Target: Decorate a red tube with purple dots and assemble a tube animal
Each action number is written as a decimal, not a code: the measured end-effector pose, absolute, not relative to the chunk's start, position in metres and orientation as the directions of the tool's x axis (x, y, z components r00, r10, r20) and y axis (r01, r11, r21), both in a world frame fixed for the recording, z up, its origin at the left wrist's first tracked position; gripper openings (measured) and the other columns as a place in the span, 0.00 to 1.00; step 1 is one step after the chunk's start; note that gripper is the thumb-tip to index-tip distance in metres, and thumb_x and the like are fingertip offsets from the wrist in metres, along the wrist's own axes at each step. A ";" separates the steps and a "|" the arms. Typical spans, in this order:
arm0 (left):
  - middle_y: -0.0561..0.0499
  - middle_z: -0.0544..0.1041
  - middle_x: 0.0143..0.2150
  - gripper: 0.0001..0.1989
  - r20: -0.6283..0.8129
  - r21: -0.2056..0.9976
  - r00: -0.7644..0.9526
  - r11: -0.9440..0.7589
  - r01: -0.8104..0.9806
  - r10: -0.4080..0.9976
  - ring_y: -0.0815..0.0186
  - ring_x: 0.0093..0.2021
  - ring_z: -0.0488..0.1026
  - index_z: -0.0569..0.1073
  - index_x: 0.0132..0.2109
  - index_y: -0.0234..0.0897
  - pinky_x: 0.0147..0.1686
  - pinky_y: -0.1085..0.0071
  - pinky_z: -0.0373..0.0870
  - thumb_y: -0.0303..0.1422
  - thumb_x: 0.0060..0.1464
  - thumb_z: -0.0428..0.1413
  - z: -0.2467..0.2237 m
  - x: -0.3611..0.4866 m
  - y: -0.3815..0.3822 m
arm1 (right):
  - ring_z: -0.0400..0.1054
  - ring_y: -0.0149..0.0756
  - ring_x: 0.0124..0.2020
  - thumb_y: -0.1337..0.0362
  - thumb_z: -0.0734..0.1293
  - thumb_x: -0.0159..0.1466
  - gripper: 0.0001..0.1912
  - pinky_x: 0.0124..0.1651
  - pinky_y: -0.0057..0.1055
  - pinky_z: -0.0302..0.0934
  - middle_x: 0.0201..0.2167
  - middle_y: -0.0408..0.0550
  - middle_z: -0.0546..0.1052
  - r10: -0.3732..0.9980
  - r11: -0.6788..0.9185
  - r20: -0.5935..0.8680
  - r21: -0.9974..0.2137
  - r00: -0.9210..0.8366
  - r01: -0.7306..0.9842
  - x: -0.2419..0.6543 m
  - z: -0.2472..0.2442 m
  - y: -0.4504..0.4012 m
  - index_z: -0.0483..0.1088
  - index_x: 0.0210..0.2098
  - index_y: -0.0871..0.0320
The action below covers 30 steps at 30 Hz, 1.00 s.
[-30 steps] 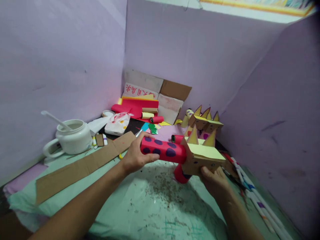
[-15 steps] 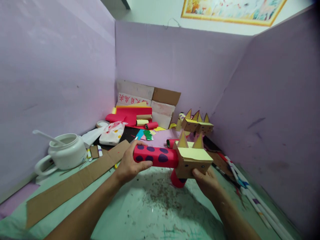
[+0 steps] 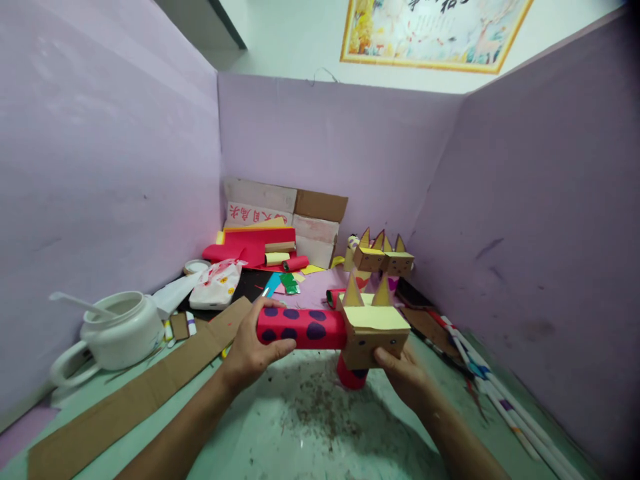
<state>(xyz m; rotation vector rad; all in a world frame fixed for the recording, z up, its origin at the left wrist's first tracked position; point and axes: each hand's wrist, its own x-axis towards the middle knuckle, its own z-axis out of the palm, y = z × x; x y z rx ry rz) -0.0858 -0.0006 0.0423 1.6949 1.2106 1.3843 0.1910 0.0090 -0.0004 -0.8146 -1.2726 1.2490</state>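
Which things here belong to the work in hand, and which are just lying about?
In the work:
spotted tube, in the left hand
box head, in the right hand
lower red tube

Apparently lying about:
white pot
cardboard strip
patterned pack
folded box

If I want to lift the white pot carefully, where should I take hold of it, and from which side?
Grip the white pot by its loop handle, probably coming low from the near left: the loop juts that way, while the white stick leans out above it.
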 end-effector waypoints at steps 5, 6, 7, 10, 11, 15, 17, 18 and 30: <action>0.54 0.72 0.30 0.25 0.380 0.887 0.006 -0.366 0.282 0.925 0.64 0.28 0.68 0.68 0.44 0.38 0.29 0.68 0.67 0.43 0.39 0.63 0.047 -0.084 -0.004 | 0.67 0.60 0.57 0.48 0.77 0.49 0.38 0.56 0.54 0.63 0.53 0.56 0.77 0.954 0.209 0.251 -0.949 -0.163 -0.237 0.190 0.000 0.009 0.68 0.57 0.53; 0.53 0.73 0.31 0.25 0.380 0.888 -0.001 -0.364 0.282 0.925 0.64 0.28 0.69 0.68 0.44 0.38 0.29 0.68 0.68 0.43 0.39 0.63 0.049 -0.084 -0.006 | 0.67 0.60 0.58 0.48 0.76 0.50 0.38 0.57 0.54 0.62 0.54 0.56 0.76 0.949 0.210 0.257 -0.947 -0.181 -0.241 0.189 0.002 0.008 0.68 0.57 0.53; 0.53 0.73 0.31 0.25 0.379 0.888 -0.007 -0.362 0.282 0.925 0.64 0.28 0.69 0.68 0.44 0.39 0.29 0.68 0.68 0.43 0.39 0.63 0.050 -0.083 -0.007 | 0.66 0.60 0.59 0.49 0.76 0.50 0.38 0.58 0.54 0.62 0.55 0.56 0.76 0.945 0.211 0.261 -0.946 -0.195 -0.245 0.188 0.004 0.008 0.68 0.57 0.53; 0.53 0.74 0.32 0.24 0.378 0.887 -0.021 -0.356 0.294 0.926 0.63 0.28 0.70 0.68 0.43 0.39 0.29 0.67 0.68 0.44 0.40 0.63 0.051 -0.082 -0.009 | 0.66 0.59 0.59 0.49 0.76 0.51 0.39 0.58 0.54 0.61 0.56 0.56 0.75 0.940 0.211 0.270 -0.941 -0.209 -0.265 0.185 0.007 0.007 0.67 0.58 0.54; 0.53 0.74 0.32 0.24 0.377 0.887 -0.026 -0.353 0.298 0.926 0.63 0.28 0.70 0.69 0.43 0.40 0.29 0.67 0.68 0.45 0.40 0.63 0.052 -0.082 -0.009 | 0.66 0.59 0.59 0.49 0.76 0.51 0.39 0.58 0.53 0.61 0.56 0.56 0.76 0.938 0.209 0.271 -0.940 -0.218 -0.271 0.185 0.008 0.007 0.67 0.58 0.54; 0.53 0.74 0.32 0.24 0.379 0.888 -0.035 -0.352 0.297 0.925 0.63 0.28 0.70 0.69 0.43 0.39 0.29 0.67 0.68 0.44 0.39 0.63 0.053 -0.081 -0.009 | 0.65 0.58 0.60 0.49 0.76 0.51 0.39 0.59 0.53 0.60 0.56 0.55 0.75 0.924 0.206 0.284 -0.934 -0.256 -0.293 0.185 0.007 0.008 0.65 0.59 0.53; 0.54 0.74 0.30 0.24 0.368 0.893 -0.033 -0.344 0.290 0.929 0.63 0.27 0.70 0.69 0.42 0.39 0.29 0.68 0.68 0.44 0.39 0.63 0.054 -0.080 -0.010 | 0.65 0.58 0.61 0.50 0.76 0.52 0.40 0.60 0.53 0.59 0.56 0.55 0.75 0.925 0.201 0.282 -0.932 -0.256 -0.301 0.184 0.007 0.008 0.64 0.60 0.53; 0.55 0.74 0.29 0.24 0.360 0.897 -0.034 -0.336 0.288 0.932 0.63 0.27 0.69 0.69 0.42 0.39 0.28 0.68 0.67 0.44 0.39 0.63 0.055 -0.080 -0.010 | 0.64 0.58 0.61 0.50 0.76 0.51 0.41 0.60 0.53 0.59 0.57 0.55 0.75 0.926 0.198 0.279 -0.932 -0.253 -0.305 0.184 0.008 0.008 0.64 0.60 0.53; 0.56 0.73 0.27 0.24 0.361 0.883 -0.060 -0.320 0.345 0.931 0.63 0.26 0.69 0.69 0.42 0.40 0.27 0.68 0.68 0.45 0.39 0.63 0.056 -0.080 -0.011 | 0.66 0.57 0.59 0.51 0.77 0.52 0.38 0.59 0.53 0.60 0.55 0.54 0.76 0.925 0.194 0.284 -0.925 -0.255 -0.327 0.182 0.012 0.006 0.66 0.58 0.53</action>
